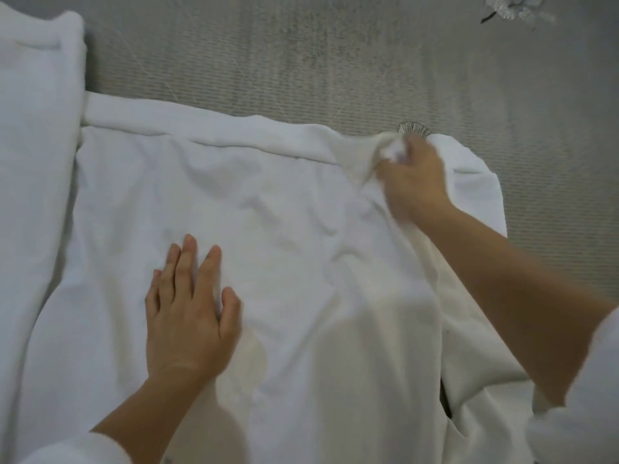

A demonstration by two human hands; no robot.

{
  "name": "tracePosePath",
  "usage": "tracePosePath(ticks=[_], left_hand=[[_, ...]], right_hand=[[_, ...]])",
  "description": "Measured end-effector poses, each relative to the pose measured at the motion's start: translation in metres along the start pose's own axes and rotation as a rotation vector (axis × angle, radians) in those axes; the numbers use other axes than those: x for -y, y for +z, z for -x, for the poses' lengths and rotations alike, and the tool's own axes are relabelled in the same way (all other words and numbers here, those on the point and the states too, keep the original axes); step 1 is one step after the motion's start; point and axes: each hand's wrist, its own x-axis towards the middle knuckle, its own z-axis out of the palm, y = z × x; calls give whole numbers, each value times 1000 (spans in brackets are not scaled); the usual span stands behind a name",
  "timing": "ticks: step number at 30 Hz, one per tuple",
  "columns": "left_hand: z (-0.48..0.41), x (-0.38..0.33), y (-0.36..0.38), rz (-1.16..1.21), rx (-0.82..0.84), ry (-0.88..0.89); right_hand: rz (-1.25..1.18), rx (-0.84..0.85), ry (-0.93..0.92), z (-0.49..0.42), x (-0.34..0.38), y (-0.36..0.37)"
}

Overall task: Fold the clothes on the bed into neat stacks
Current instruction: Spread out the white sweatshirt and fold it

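A large white garment lies spread across the grey bed cover, creased in the middle. My left hand lies flat on it at lower left, fingers straight and pressing the cloth down. My right hand grips a bunched fold of the same garment near its far right corner, fingers curled round the cloth. That hand is blurred. A second piece of white cloth lies along the left side, its top reaching the far left corner of the view.
The grey ribbed bed cover stretches beyond the garment and along the right. A small embroidered motif shows just past my right hand, and another sits at the top right. White sleeves cover both my forearms near the bottom edge.
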Motion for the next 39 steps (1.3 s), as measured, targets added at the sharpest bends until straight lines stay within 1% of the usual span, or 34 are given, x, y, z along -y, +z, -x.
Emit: tracePosePath(ticks=[1,2,3,5,6,7,8,9,10,12,13,14,16,18,19,22,23,24,25,26,29,31,34,37,39], left_hand=[[0,0,1,-2,-3,-1],[0,0,1,-4,-3,0],[0,0,2,-2,-1,1],[0,0,2,5,-5,-1],[1,0,1,5,-6,-4],[1,0,1,5,-4,-8],[1,0,1,6,-3,-12],[1,-1,1,10,-2,-14],[1,-1,1,13,-2,-14],[2,-1,1,14,-4,-14],[2,-1,1,15,-5,-14],[2,-1,1,18,-8,-12],[2,0,2,19,-10,-7],[2,1,3,15,-9,-5],[2,1,3,12,-11,-4],[3,0,1,12,-10,-14],[2,-1,1,13,-6,-18],[3,-2,1,13,-3,-19],[3,-1,1,11,-3,-19],[2,-1,1,9,-3,-17],[2,0,2,-3,5,-17],[1,1,3,-4,3,-19],[1,2,4,-12,7,-18],[0,1,2,-22,25,-24],[0,1,2,-25,28,-20]], right_hand=[[-1,-148,-49,-7,-3,-7],[-18,-224,-64,-15,-7,-15],[-35,-234,-28,-23,-11,-22],[-20,-158,98,-30,-22,-29],[24,-144,77,-27,-26,-28],[78,-159,-20,-18,-26,-25],[120,-165,-155,-6,-27,-20],[145,-130,-278,7,-30,-16],[161,-46,-352,17,-35,-11],[273,162,-379,29,-50,-7],[329,200,-365,31,-57,-7],[306,168,-336,29,-61,-8],[129,2,-227,20,-58,-10],[59,-144,-105,5,-50,-14],[46,-168,-22,-3,-48,-15],[57,-126,200,-24,-41,-22],[10,-114,242,-29,-38,-25],[-98,-97,277,-33,-32,-29],[-203,-81,286,-37,-28,-32],[-242,-45,274,-42,-24,-36],[-160,159,221,-51,-21,-46],[-98,219,237,-55,-20,-44],[-92,171,317,-61,-20,-41],[-168,131,385,-72,-13,-42],[-272,9,405,-83,-10,-45]])
